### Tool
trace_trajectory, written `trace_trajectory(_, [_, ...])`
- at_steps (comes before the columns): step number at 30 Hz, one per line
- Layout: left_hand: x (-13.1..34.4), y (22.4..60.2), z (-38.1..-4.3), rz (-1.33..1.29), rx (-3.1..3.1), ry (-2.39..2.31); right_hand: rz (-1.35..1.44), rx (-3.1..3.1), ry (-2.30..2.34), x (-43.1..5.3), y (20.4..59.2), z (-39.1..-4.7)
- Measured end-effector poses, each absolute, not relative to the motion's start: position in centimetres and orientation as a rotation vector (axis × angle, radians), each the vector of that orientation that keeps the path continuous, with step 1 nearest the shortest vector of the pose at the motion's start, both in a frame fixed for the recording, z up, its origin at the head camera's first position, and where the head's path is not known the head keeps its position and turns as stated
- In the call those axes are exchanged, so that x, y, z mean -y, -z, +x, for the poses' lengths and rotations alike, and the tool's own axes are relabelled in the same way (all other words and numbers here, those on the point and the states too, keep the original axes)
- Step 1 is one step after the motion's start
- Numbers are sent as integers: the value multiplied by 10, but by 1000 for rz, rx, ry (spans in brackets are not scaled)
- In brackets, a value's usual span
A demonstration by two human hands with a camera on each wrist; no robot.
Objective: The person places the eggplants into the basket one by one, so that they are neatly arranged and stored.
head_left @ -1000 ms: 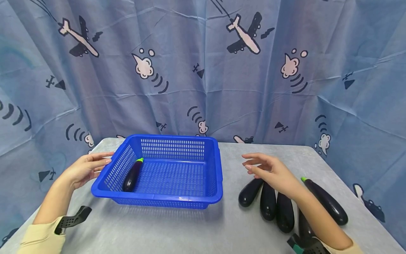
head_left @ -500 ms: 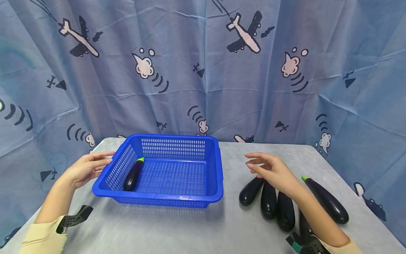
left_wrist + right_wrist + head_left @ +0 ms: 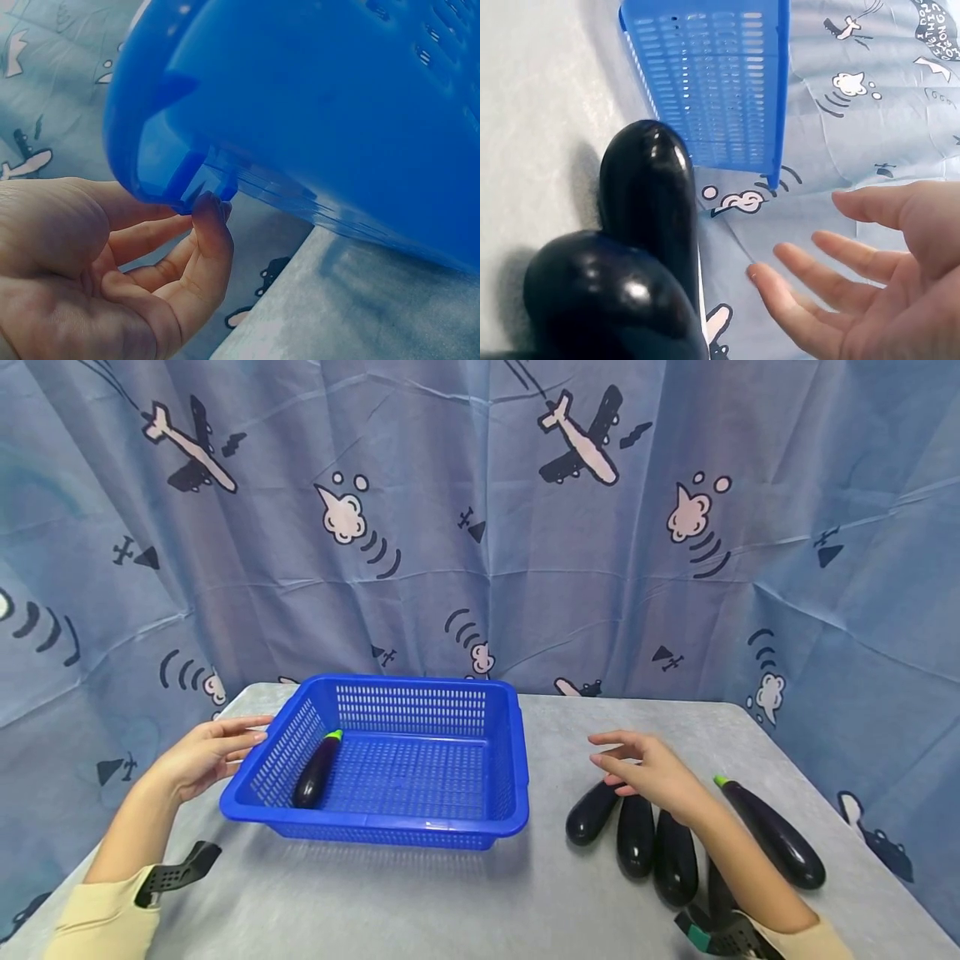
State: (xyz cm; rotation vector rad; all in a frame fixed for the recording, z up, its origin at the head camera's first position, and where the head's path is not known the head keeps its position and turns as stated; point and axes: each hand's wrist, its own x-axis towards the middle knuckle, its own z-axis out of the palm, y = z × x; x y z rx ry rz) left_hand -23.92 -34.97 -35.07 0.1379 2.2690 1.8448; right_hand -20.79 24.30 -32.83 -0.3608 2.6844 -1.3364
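In the head view, my left hand [image 3: 208, 757] is at the left side of a blue plastic basket [image 3: 375, 828]. In the left wrist view, the fingertips of that hand [image 3: 142, 277] pinch the edge of the basket's rim [image 3: 124, 142]. One dark purple eggplant [image 3: 316, 773] with a green stem end lies inside, along the left wall. My right hand [image 3: 654, 773] hovers over the upper ends of several eggplants on the table, the leftmost eggplant [image 3: 589, 815] lying partly below its fingers. In the right wrist view, the right hand's fingers [image 3: 810, 281] are spread and hold nothing.
Another eggplant [image 3: 772, 835] lies right of the right forearm, and one more eggplant [image 3: 718, 889] is partly hidden beneath it. The grey table [image 3: 390, 910] runs back to a blue printed curtain [image 3: 420, 510].
My right hand has shifted slightly right and then lower, toward the eggplants. The left hand and basket stay nearly in place.
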Motion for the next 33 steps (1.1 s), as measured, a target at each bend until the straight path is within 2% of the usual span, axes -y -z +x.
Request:
trace_trajectory(19, [348,350,-238,135,-2271,-1848,-226,-2712,1172,-245,343,-216])
trace_trajectory(33, [350,350,-239,161,-2209,-1897,-466,-2864,964,-229,361,-216])
